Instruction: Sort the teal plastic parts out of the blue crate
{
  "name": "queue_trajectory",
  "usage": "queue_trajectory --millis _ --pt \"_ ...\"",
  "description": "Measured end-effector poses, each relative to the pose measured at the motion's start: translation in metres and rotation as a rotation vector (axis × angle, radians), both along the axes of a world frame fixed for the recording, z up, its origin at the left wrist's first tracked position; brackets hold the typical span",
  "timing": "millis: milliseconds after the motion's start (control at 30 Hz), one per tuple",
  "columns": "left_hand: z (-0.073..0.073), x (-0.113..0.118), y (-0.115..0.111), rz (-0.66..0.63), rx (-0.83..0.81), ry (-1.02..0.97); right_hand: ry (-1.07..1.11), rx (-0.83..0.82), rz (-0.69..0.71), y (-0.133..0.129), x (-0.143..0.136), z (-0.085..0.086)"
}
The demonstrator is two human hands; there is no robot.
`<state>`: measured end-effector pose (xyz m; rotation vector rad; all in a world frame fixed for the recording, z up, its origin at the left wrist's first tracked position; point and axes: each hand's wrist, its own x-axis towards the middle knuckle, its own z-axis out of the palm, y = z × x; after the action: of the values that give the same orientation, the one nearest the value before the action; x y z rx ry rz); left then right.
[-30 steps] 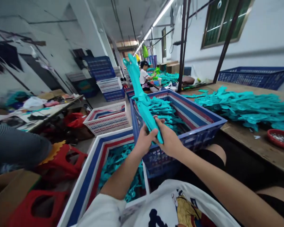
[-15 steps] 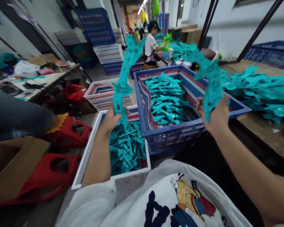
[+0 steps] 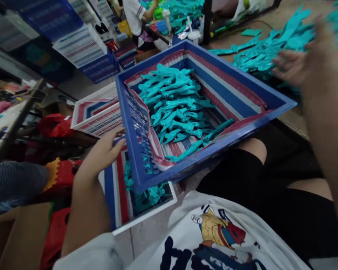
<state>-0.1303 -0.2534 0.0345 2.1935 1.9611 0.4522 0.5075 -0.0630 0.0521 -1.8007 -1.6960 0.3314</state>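
My left hand (image 3: 103, 155) is empty, fingers apart, beside the left wall of a blue crate (image 3: 133, 150); I cannot tell whether it touches the crate. Stacked teal plastic parts (image 3: 174, 101), long and jointed-looking, fill the left and middle of this crate, over a striped red, white and blue liner. My right hand (image 3: 298, 67), somewhat blurred, has its fingers spread over the near side of a heap of similar teal parts (image 3: 273, 48) on the table. Below the blue crate's left side, a white crate (image 3: 149, 219) holds more teal pieces (image 3: 152, 197), partly covered.
Another lined white crate (image 3: 98, 116) stands behind my left hand. Stacked crates (image 3: 81, 45) rise at the back left. A red stool (image 3: 58, 228) and a cardboard box (image 3: 25, 236) are at lower left. A co-worker (image 3: 135, 18) sits beyond the blue crate.
Both hands have let go of the teal parts they were holding up. My left hand has lowered beside the blue crate, my right has moved right to the heap. The view has tilted down.
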Motion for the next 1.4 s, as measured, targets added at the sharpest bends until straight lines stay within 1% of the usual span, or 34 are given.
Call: queue_trajectory --millis 33,67,100,133,167,200,233,267,300,333,367,433,467,533,600,633,667,700,733,767,800,833,867,933,1000,1067,1133,1200,1267,1300,1333,1367,1400 --pt "0.017 0.027 0.029 -0.101 0.058 0.015 0.221 -0.155 -0.042 -0.007 -0.017 -0.017" --pt "0.028 0.055 0.061 -0.189 0.069 0.055 0.275 -0.224 -0.033 -0.016 -0.033 -0.035" --pt "0.033 0.083 0.095 -0.271 0.033 0.123 0.248 -0.293 0.044 -0.025 -0.047 -0.052" --pt "0.032 0.110 0.133 -0.326 -0.046 0.212 0.176 -0.367 0.178 -0.034 -0.057 -0.066" --pt "0.024 0.135 0.171 -0.350 -0.125 0.302 0.080 -0.425 0.317 -0.042 -0.065 -0.077" --pt "0.010 0.157 0.209 -0.353 -0.195 0.380 -0.012 -0.478 0.442 -0.047 -0.070 -0.085" --pt "-0.008 0.176 0.245 -0.327 -0.264 0.455 -0.102 -0.510 0.529 -0.051 -0.073 -0.088" --pt "-0.028 0.190 0.277 -0.283 -0.334 0.524 -0.183 -0.520 0.559 -0.054 -0.075 -0.088" --pt "-0.049 0.202 0.304 -0.236 -0.396 0.574 -0.275 -0.507 0.556 -0.055 -0.075 -0.086" --pt "-0.069 0.210 0.325 -0.200 -0.429 0.607 -0.357 -0.489 0.529 -0.056 -0.076 -0.082" --pt "-0.088 0.216 0.341 -0.170 -0.449 0.629 -0.409 -0.473 0.493 -0.056 -0.077 -0.078" --pt "-0.119 0.220 0.358 -0.123 -0.453 0.648 -0.451 -0.467 0.472 -0.057 -0.079 -0.072" --pt "-0.132 0.219 0.360 -0.098 -0.449 0.655 -0.446 -0.478 0.483 -0.058 -0.080 -0.070" --pt "-0.154 0.213 0.358 -0.039 -0.430 0.669 -0.416 -0.505 0.498 -0.058 -0.082 -0.069" --pt "-0.168 0.206 0.352 0.013 -0.404 0.683 -0.384 -0.513 0.491 -0.058 -0.083 -0.069" --pt "-0.171 0.202 0.348 0.029 -0.394 0.685 -0.366 -0.506 0.481 -0.057 -0.084 -0.071" --pt "-0.172 0.199 0.345 0.036 -0.387 0.684 -0.347 -0.491 0.473 -0.057 -0.084 -0.072" --pt "-0.169 0.195 0.343 0.036 -0.380 0.679 -0.331 -0.476 0.467 -0.056 -0.083 -0.074" --pt "-0.163 0.191 0.341 0.023 -0.363 0.672 -0.317 -0.465 0.460 -0.055 -0.083 -0.076" --pt "-0.154 0.187 0.340 -0.003 -0.329 0.666 -0.307 -0.460 0.452 -0.055 -0.083 -0.078" --pt "-0.140 0.182 0.338 -0.040 -0.276 0.663 -0.302 -0.455 0.447 -0.054 -0.083 -0.081" --pt "-0.124 0.178 0.335 -0.086 -0.210 0.662 -0.304 -0.445 0.444 -0.054 -0.082 -0.083" --pt "-0.104 0.173 0.330 -0.129 -0.135 0.661 -0.311 -0.421 0.437 -0.055 -0.082 -0.085" --pt "-0.059 0.165 0.312 -0.200 0.011 0.651 -0.325 -0.301 0.387 -0.056 -0.080 -0.087" --pt "-0.011 0.158 0.283 -0.233 0.136 0.630 -0.311 -0.115 0.310 -0.057 -0.080 -0.087" --pt "0.034 0.152 0.245 -0.249 0.254 0.590 -0.234 0.050 0.244 -0.059 -0.083 -0.084" --pt "0.072 0.145 0.207 -0.245 0.360 0.507 -0.083 0.145 0.245 -0.064 -0.093 -0.077" --pt "0.101 0.135 0.172 -0.222 0.444 0.375 0.113 0.215 0.310 -0.074 -0.110 -0.068" --pt "0.122 0.123 0.139 -0.176 0.553 0.211 0.302 0.306 0.355 -0.091 -0.132 -0.058" --pt "0.127 0.119 0.122 -0.139 0.633 0.117 0.388 0.344 0.355 -0.101 -0.145 -0.052" --pt "0.128 0.116 0.104 -0.091 0.728 0.008 0.477 0.364 0.343 -0.113 -0.158 -0.047" --pt "0.125 0.116 0.084 -0.044 0.805 -0.112 0.574 0.354 0.334 -0.126 -0.172 -0.042" --pt "0.118 0.120 0.063 -0.008 0.849 -0.244 0.682 0.314 0.340 -0.140 -0.187 -0.037"
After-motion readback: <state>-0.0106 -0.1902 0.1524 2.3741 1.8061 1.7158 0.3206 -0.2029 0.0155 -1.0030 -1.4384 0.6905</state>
